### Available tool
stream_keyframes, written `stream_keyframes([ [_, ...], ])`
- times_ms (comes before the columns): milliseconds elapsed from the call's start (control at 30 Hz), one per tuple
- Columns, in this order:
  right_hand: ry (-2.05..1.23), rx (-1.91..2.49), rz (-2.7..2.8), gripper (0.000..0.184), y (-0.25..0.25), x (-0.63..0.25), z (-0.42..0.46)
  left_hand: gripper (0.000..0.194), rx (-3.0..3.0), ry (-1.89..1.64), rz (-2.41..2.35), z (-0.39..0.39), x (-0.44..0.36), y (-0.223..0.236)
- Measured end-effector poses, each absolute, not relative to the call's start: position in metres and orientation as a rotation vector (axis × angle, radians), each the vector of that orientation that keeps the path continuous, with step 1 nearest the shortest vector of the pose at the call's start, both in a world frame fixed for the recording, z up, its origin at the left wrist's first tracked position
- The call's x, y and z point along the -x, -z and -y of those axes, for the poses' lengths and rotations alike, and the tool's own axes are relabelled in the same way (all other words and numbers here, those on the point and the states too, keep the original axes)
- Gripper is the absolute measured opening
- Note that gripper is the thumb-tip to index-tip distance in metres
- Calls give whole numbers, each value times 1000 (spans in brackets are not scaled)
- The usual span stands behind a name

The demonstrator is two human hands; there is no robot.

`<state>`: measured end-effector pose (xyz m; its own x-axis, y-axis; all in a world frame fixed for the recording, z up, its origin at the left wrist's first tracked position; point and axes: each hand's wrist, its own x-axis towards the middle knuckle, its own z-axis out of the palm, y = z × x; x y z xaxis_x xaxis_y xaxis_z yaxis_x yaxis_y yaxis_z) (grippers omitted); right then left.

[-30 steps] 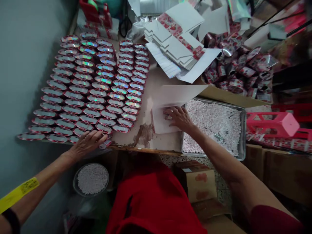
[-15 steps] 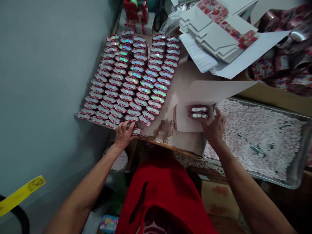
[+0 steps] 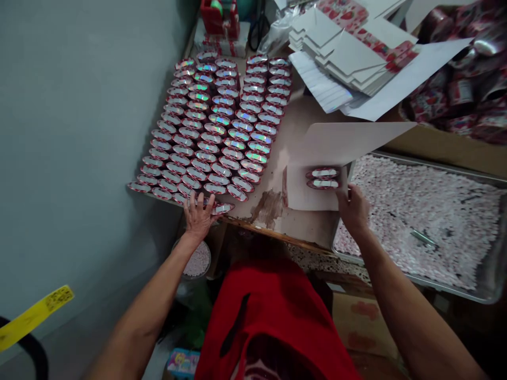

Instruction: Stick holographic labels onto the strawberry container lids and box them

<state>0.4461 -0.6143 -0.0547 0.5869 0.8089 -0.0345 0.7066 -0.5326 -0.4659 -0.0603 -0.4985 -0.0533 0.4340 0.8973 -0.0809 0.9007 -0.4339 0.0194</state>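
Observation:
Rows of red packets point(image 3: 206, 145) with pale, shiny oval tops stand close together on the table. At the front edge, my left hand point(image 3: 199, 215) lies with spread fingers over the nearest packets, beside a packet point(image 3: 223, 209) at the row's end. A white carton point(image 3: 312, 199) lies opened out to the right, its large flap raised at the back. Two packets point(image 3: 324, 178) sit side by side inside it. My right hand point(image 3: 354, 208) is closed at the carton's right side wall, thumb on the inner side; the fingertips are partly hidden.
A metal tray point(image 3: 489, 287) of small pale pieces stands at right, with a greenish tube point(image 3: 423, 237) on them. Flat cartons point(image 3: 348, 58) are stacked behind. Printed wrappers point(image 3: 461, 100) fill a box at back right. A tape dispenser point(image 3: 222, 21) and scissors point(image 3: 258, 26) are at the back.
My right hand has drawn back from beside the two packets to the carton's right wall. My left hand's fingers have spread more over the front packets. The view has shifted slightly.

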Motion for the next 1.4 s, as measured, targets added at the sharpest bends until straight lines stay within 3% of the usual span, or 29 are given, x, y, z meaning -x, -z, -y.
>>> stream_keyframes([
  [167, -340, 2449, 1197, 54, 54, -437, 615, 56, -2585, 85, -1644, 520, 28, 56],
  [467, -372, 2505, 1260, 54, 60, -442, 613, 61, -2645, 183, -1658, 510, 5, 29],
  [633, -334, 2522, 1243, 54, 64, -435, 612, 69, -2482, 137, -1803, 530, -29, 43],
  [1033, -408, 2705, 1267, 37, 40, -440, 596, 47, -2309, -151, -1796, 510, -9, 62],
  [1233, -362, 2570, 1309, 49, 36, -441, 597, 45, -2415, -461, -1807, 531, -17, 18],
  [1400, -213, 2169, 1787, 60, 20, -437, 576, 38, -2515, -572, -1559, 501, -100, -36],
])
